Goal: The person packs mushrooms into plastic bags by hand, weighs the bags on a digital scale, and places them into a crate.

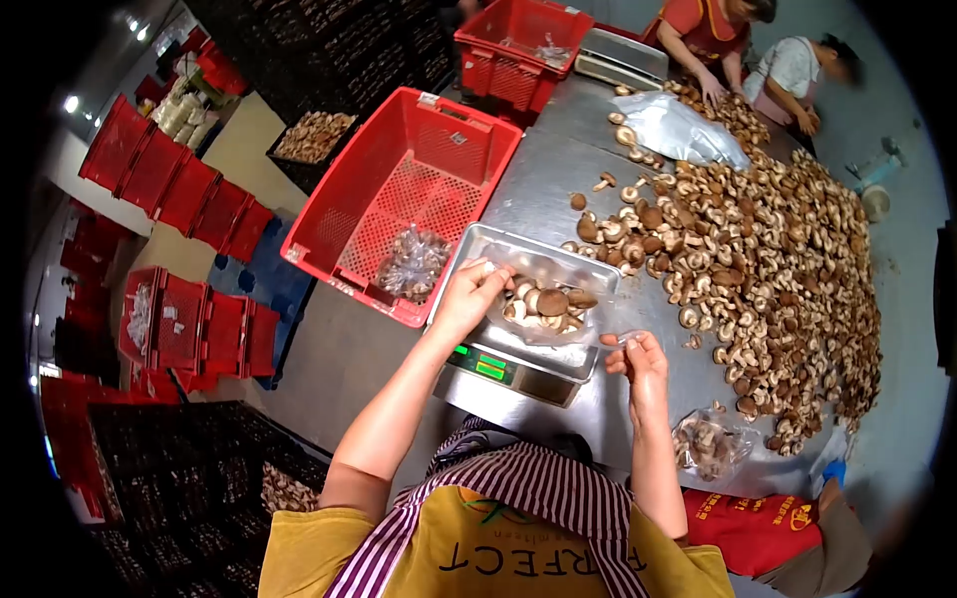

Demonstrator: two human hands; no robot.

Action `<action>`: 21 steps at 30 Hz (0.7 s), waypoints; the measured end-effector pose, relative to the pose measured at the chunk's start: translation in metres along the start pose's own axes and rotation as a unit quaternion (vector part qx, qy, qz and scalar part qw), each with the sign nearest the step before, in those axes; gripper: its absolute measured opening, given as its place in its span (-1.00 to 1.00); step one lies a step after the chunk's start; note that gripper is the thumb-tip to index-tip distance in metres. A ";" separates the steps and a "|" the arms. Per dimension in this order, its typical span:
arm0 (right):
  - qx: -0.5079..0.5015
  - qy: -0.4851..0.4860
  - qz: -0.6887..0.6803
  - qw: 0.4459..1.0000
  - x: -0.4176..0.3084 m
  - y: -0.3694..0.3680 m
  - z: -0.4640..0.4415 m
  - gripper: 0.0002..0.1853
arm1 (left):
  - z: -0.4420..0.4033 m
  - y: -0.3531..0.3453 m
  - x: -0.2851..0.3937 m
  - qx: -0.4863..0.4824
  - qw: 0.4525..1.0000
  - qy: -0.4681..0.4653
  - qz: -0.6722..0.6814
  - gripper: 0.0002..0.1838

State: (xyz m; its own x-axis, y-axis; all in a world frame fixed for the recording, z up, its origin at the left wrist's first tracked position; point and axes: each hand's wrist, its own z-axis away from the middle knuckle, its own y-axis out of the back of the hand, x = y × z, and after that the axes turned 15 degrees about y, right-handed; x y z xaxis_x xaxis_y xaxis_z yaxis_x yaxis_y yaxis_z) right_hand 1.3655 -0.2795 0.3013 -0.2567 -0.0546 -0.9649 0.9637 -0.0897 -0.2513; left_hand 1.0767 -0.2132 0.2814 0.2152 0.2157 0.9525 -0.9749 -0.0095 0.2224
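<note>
Fingers of your left hand (475, 295) are pinched together at one edge of the clear plastic bag (581, 327); your right hand (641, 365) pinches the opposite edge, its other fingers half curled. The bag, with shiitake mushrooms (550, 302) inside, rests on the digital scale (558, 365). Weighing seems in hand; next move calls, I judge, for reading the display (490, 367). From the scale, on the steel table (554, 161), the mushroom heap (783, 284) lies at three o'clock; a red crate (431, 189) stands at eleven, stacked crates (179, 184) at ten, co-workers at one.
</note>
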 end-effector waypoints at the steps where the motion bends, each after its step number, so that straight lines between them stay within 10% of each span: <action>1: 0.002 0.006 -0.012 1.000 0.002 0.000 0.000 -0.89 | 0.001 0.003 -0.004 0.028 0.998 -0.020 -0.049 -0.78; 11: 0.103 0.180 0.231 0.951 -0.042 -0.024 -0.008 -0.73 | -0.003 0.015 -0.010 0.019 0.997 -0.030 -0.074 -0.78; 21: -0.146 0.226 0.282 0.921 -0.048 -0.096 -0.003 -0.79 | 0.003 0.026 -0.001 0.056 0.994 -0.020 -0.091 -0.66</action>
State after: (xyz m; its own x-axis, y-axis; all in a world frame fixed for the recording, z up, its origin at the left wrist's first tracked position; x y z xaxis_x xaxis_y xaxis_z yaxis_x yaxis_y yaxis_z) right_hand 1.2855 -0.2656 0.3712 0.2836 0.4141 -0.8649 0.9301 0.1008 0.3533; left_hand 1.0519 -0.2168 0.2871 0.3909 0.1845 0.9018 -0.9080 -0.0829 0.4106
